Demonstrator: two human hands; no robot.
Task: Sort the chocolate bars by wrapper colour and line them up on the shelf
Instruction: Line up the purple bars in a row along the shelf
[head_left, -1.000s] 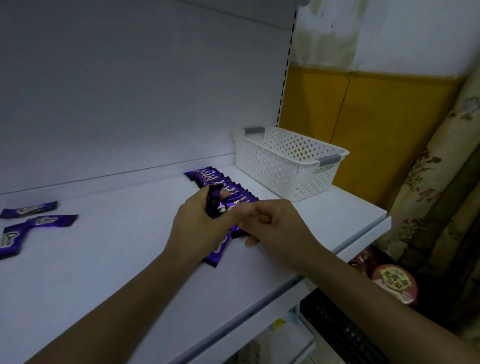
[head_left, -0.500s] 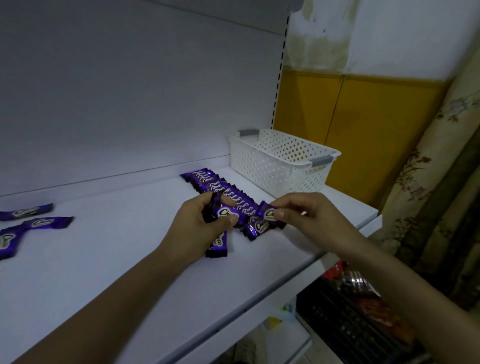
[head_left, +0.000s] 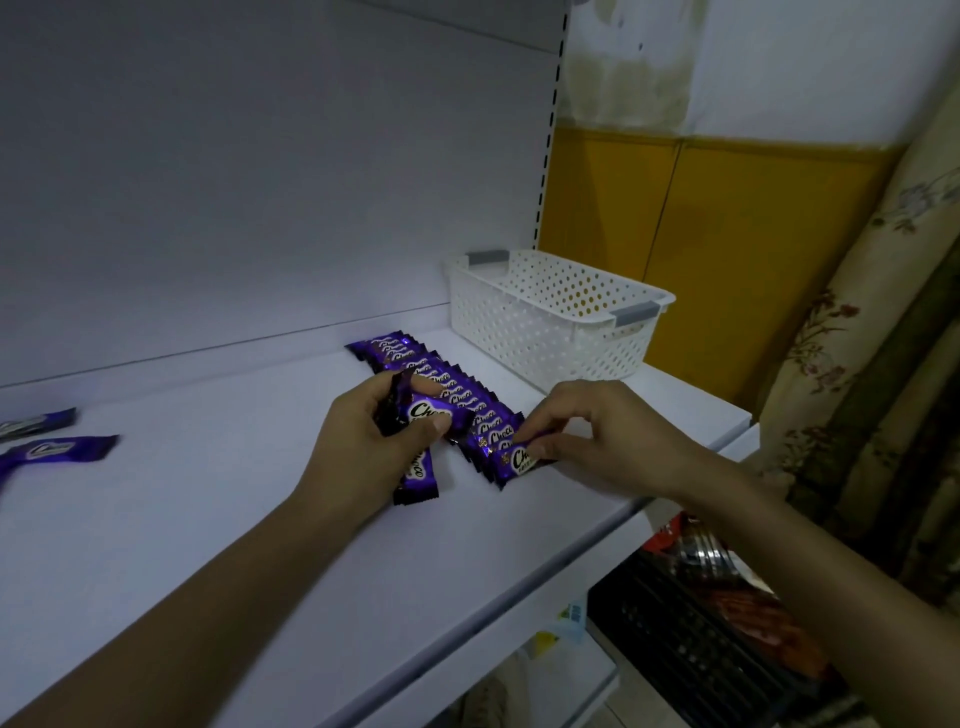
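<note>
A diagonal row of purple chocolate bars lies overlapped on the white shelf. My left hand grips a small bunch of purple bars, one hanging below the palm. My right hand pinches the right end of the front bar at the near end of the row, flat on the shelf. Loose purple bars lie at the far left of the shelf.
A white perforated basket with grey handles stands at the shelf's back right corner, just behind the row. The shelf's front edge runs diagonally; below it sit a dark crate and packets. A curtain hangs at right.
My right hand took a bar from the bunch in my left hand, carried it right and set it down at the near end of the row. The left hand stayed in place.
</note>
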